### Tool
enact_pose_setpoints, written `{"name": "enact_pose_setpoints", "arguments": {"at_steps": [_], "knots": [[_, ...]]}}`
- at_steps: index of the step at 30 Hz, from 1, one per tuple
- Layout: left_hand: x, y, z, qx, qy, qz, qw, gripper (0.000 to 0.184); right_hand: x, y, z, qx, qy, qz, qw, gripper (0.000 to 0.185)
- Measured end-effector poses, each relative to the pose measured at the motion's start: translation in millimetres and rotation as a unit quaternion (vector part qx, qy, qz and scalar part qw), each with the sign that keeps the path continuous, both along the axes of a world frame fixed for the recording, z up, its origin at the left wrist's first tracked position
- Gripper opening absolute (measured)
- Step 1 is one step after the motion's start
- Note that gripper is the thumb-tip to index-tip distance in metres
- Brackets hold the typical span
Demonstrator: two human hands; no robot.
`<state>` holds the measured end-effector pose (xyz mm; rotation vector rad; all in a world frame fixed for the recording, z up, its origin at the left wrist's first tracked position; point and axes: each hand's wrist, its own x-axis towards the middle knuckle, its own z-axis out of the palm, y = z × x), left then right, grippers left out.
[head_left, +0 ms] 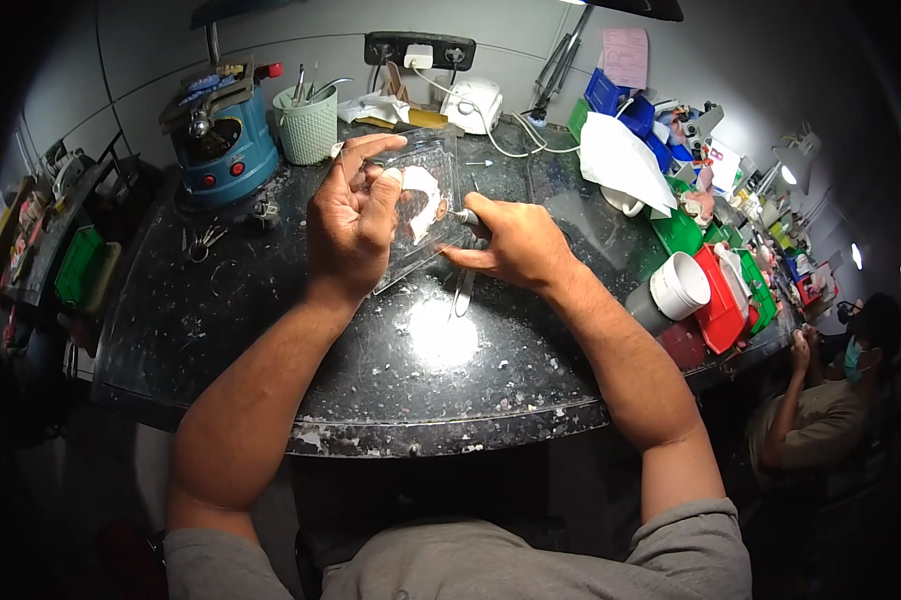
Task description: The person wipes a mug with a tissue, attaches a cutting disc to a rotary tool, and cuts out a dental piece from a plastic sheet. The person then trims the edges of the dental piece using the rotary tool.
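My left hand (356, 215) is closed on a clear plastic sheet (438, 155), with the thumb on its near face. A white arch-shaped piece, like a dental model (423, 200), shows in the middle of the sheet. My right hand (519, 240) grips a slim tool with a dark grey body (476, 225). The tool's tip points left and is at the sheet, beside the white arch. Whether it touches the plastic I cannot tell. My right thumb reaches toward the sheet's lower edge.
A blue machine (221, 150) and a pale green basket of tools (307, 128) stand at the back left. Keys (203, 243) lie left. White cup (679, 285), red bin (721, 310) and blue bins line the right. Another person (821, 420) sits far right.
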<state>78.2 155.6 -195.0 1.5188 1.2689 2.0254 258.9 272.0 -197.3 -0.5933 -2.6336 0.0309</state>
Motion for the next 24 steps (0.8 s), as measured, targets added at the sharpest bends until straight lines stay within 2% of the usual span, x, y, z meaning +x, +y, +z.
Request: {"name": "enact_pose_setpoints", "arguments": {"at_steps": [8, 11, 15, 18, 20, 24], "knots": [[1, 1, -1, 0.016, 0.01, 0.017, 1.0, 0.029, 0, 0, 0, 0.015, 0.001, -0.004, 1.0, 0.052], [-3, 1, 4, -0.007, -0.041, -0.007, 0.999, 0.029, 3, 2, 4, 0.036, 0.038, 0.021, 0.998, 0.056], [-20, 7, 8, -0.08, -0.079, -0.068, 0.991, 0.028, 12, 5, 18, 0.038, 0.043, 0.052, 0.997, 0.066], [-39, 9, 13, -0.218, -0.098, -0.166, 0.957, 0.029, 16, 9, 20, 0.016, 0.006, 0.05, 0.999, 0.069], [-42, 5, 20, -0.301, -0.077, -0.187, 0.932, 0.03, 15, 11, 19, 0.011, -0.034, 0.054, 0.998, 0.069], [-45, 3, 24, -0.319, -0.076, -0.187, 0.926, 0.03, 9, 0, 15, 0.0, -0.078, 0.088, 0.993, 0.07]]}}
